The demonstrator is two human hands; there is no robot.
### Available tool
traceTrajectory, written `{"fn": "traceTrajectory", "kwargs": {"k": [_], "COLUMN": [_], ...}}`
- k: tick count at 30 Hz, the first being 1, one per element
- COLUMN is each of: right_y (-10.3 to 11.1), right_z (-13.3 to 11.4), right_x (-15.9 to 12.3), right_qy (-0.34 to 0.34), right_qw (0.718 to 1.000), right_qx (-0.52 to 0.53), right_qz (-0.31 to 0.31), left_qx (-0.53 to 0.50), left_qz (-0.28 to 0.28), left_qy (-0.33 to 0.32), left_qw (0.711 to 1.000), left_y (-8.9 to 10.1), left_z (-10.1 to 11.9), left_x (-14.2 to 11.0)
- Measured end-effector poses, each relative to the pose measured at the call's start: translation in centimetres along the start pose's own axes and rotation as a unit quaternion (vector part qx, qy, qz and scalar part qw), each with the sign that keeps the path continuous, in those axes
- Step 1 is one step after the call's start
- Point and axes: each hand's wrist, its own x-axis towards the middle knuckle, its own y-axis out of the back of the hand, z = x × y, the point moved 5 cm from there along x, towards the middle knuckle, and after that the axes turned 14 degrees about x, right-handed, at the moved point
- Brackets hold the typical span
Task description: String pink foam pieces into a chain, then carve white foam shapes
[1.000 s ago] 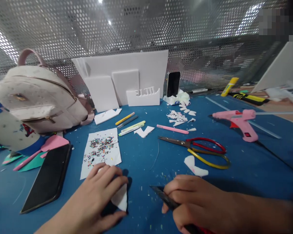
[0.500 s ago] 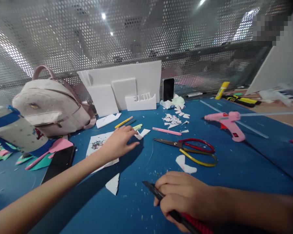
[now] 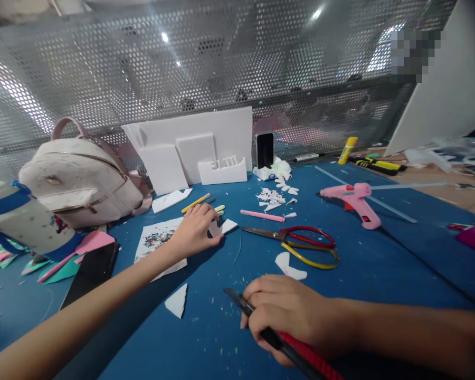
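My left hand reaches out over the blue table, its thumb and fingers closed around a small angular white foam piece. The fingertips are partly hidden behind the hand. In my right hand is a red and black utility knife, its dark blade pointing to the upper left, just above the tabletop. Near that hand lies a curved white foam scrap. Scissors with red and yellow handles rest beyond it. A white sheet with colourful small bits lies beside my left forearm.
White foam boards lean at the back near an upright phone. A pink glue gun trails its cord on the right. On the left are a backpack, a bottle and a dark phone. A pink pen lies mid-table.
My left hand has come down onto the white foam piece, which has shifted slightly toward me. My right hand still holds the knife in nearly the same place. The view has turned slightly right.
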Motion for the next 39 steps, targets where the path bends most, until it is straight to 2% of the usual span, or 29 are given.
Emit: {"fn": "traceTrajectory", "kwargs": {"k": [2,4,7,10,13,17,21,25,27,31,35,39], "right_y": [0.7,1.7,3.2,3.7,3.6,3.6,3.9,3.8,3.8,3.4,3.0,2.7], "right_z": [0.1,0.5,1.5,2.0,1.9,1.4,1.4,2.0,2.0,1.9,1.8,2.1], "right_x": [-0.1,-0.3,-0.8,-1.0,-0.7,-0.3,-0.3,-0.6,-0.7,-0.8,-0.7,-0.8], "right_qy": [-0.024,-0.062,-0.134,-0.173,-0.180,-0.189,-0.197,-0.207,-0.202,-0.210,-0.212,-0.206], "right_qw": [0.999,0.990,0.958,0.936,0.935,0.938,0.932,0.928,0.929,0.935,0.942,0.952], "right_qx": [0.003,0.025,0.068,0.089,0.091,0.081,0.097,0.104,0.107,0.132,0.145,0.108], "right_qz": [0.046,0.123,0.244,0.294,0.291,0.280,0.287,0.291,0.291,0.254,0.215,0.198], "left_qx": [-0.013,-0.030,-0.060,-0.094,-0.115,-0.098,-0.085,-0.092,-0.078,-0.021,0.024,0.029], "left_qz": [0.006,0.011,0.019,-0.004,-0.047,-0.056,-0.042,-0.026,0.000,0.095,0.141,0.188], "left_qy": [-0.002,-0.005,-0.012,-0.033,-0.045,-0.058,-0.070,-0.076,-0.090,-0.130,-0.164,-0.158], "left_qw": [1.000,0.999,0.998,0.995,0.991,0.992,0.993,0.992,0.993,0.987,0.976,0.969], "left_y": [1.1,2.4,4.0,4.8,4.8,4.4,4.1,4.7,5.4,6.5,6.1,5.4], "left_z": [0.6,1.4,3.2,5.9,8.5,10.5,10.6,9.7,9.3,9.4,10.5,10.6], "left_x": [-0.9,-2.1,-4.6,-7.1,-8.8,-9.4,-9.3,-9.6,-10.0,-11.3,-12.5,-12.5]}}
